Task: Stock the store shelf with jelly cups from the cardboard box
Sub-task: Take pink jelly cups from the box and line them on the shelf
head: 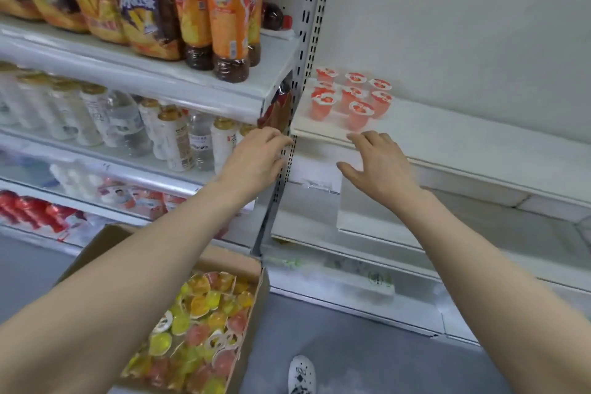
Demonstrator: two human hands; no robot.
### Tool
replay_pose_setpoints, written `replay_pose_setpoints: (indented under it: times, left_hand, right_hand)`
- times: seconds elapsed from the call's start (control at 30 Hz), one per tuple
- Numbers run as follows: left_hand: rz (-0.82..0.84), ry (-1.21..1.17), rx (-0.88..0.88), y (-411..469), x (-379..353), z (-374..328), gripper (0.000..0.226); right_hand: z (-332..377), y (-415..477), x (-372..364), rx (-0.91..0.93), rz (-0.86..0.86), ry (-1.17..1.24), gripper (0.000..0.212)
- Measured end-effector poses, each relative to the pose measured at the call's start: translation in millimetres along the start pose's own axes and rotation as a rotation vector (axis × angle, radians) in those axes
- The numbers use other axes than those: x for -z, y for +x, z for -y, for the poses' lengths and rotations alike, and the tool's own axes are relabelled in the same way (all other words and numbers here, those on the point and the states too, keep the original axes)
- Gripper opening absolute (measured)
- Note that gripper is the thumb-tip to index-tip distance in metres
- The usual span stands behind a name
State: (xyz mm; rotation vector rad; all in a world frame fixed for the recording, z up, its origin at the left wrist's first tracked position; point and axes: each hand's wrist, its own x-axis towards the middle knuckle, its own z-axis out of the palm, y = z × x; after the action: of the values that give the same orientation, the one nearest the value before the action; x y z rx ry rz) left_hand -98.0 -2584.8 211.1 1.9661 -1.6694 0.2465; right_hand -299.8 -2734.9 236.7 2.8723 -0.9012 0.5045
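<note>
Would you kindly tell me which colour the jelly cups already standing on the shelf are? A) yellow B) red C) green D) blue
B: the jelly cups grouped on the white shelf are all red, while yellow and orange ones show only in the cardboard box.

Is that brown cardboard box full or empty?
Far from empty: the open brown cardboard box holds many yellow, orange and pink jelly cups.
</note>
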Motion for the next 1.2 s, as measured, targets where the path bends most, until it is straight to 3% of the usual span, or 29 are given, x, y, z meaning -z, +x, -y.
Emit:
replay_pose_setpoints:
  times: [0.13,0.27,0.47,0.57,0.67,0.83,0.93,1.07,1.2]
  left_hand:
    - [0.028,-0.01,0.064,-82.5,13.3,32.9,0.039]
    - [0.126,-0.01,0.302,-187.6,14.7,81.0,0.044]
    - [0.303,0.038,0.692,-359.2,-11.8,148.5,0.044]
    - [0.372,0.055,0.816,-414.4,-33.4,168.7,0.043]
    - [0.402,0.021,0.842,-444.2,-64.0,183.3,0.045]
    - [0.473,0.011,0.875,-468.0,-118.7,199.1,0.031]
    - [0.459,0.124,0.858,-479.1,-140.2,203.0,0.022]
    - [0.403,0.213,0.851,-481.6,-151.8,202.9,0.018]
    - [0.55,0.211,0.919,-472.2,-147.2,202.0,0.024]
  right_hand:
    - [55.4,-48.7,-28.4,0.039,-0.005,0.03,0.051]
    - [120.9,-99.4,-84.2,0.052,0.077,0.139,0.049]
    - [208.6,-159.2,-188.7,0.167,0.424,0.296,0.048]
    - [242.2,-171.2,-243.8,0.274,0.577,0.3,0.035]
    - [272.8,-173.4,-298.3,0.362,0.768,0.258,0.046]
    - [309.8,-172.9,-381.1,0.486,0.983,0.099,0.071]
    - [318.4,-175.5,-413.6,0.578,1.028,-0.015,0.07]
    - [323.9,-177.8,-436.8,0.665,1.061,-0.109,0.084]
    - [324.8,-174.8,-444.4,0.739,1.055,-0.13,0.086]
